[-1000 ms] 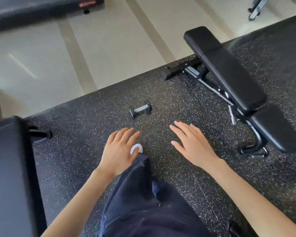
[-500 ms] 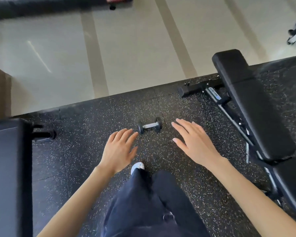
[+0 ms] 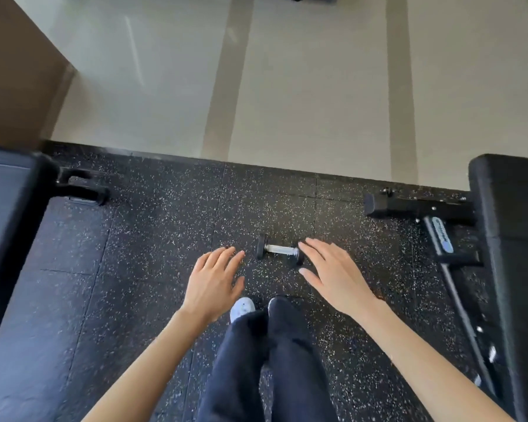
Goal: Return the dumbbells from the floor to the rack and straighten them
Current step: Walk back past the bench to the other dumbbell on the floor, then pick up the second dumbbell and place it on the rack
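small dumbbell [image 3: 279,250], black rubber heads and a bare metal handle, lies on its side on the black speckled rubber floor mat [image 3: 165,233], handle running roughly left to right, a little ahead of the person's feet. right hand [image 3: 333,275] palm down just beside it; fingers [image 3: 313,246] straight and slightly spread, thumb held out, nothing held. the fingertips overlap the dumbbell's right head in this view; real contact cannot be told. left hand [image 3: 215,280] also palm down, fingers [image 3: 226,257] extended and loosely together, holding nothing, just left of the dumbbell's left head with a strip of mat between. below the hands, dark navy trouser legs [image 3: 275,360] and the toe of a white shoe [image 3: 242,307]. black padded weight bench [image 3: 512,269] with a black metal frame stands at the right edge, well apart from the dumbbell; a second black padded bench [image 3: 9,239] at the left edge. beyond the mat, pale glossy floor [image 3: 302,102] with darker stripes; a brown wall surface [image 3: 16,86] at upper left.
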Tool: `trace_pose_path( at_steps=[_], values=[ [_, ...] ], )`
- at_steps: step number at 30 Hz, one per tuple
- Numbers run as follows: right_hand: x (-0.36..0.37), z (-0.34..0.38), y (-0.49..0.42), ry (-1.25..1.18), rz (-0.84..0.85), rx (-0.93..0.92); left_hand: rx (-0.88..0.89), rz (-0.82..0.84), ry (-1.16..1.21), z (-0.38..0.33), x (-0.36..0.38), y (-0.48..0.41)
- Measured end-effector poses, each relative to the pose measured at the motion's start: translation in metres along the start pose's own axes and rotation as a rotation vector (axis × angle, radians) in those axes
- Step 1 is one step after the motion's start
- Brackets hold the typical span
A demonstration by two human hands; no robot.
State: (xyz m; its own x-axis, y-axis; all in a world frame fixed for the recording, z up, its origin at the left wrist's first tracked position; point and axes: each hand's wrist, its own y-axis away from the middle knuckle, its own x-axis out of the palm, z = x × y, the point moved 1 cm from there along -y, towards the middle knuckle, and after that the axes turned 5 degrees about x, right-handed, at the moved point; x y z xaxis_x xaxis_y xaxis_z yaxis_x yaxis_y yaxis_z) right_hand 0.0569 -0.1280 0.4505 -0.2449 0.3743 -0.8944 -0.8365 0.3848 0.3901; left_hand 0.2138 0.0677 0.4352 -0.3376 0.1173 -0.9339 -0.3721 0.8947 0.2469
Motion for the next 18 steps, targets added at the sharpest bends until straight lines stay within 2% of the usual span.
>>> trace_pose_path(
  at_steps=[6, 13, 18],
  values=[
    [0.168, -0.051, -0.109, 0.020, 0.067, -0.030, -0.056, -0.036, 0.012, 0.032, 0.146, -0.069],
    [0.345, -0.106, -0.210, 0.002, 0.060, -0.027, -0.082, -0.176, 0.005, 0.088, 0.293, -0.131],
    [0.450, -0.132, -0.275, 0.011, 0.010, -0.047, -0.018, -0.096, -0.073, 0.139, 0.399, -0.180]
  ],
)
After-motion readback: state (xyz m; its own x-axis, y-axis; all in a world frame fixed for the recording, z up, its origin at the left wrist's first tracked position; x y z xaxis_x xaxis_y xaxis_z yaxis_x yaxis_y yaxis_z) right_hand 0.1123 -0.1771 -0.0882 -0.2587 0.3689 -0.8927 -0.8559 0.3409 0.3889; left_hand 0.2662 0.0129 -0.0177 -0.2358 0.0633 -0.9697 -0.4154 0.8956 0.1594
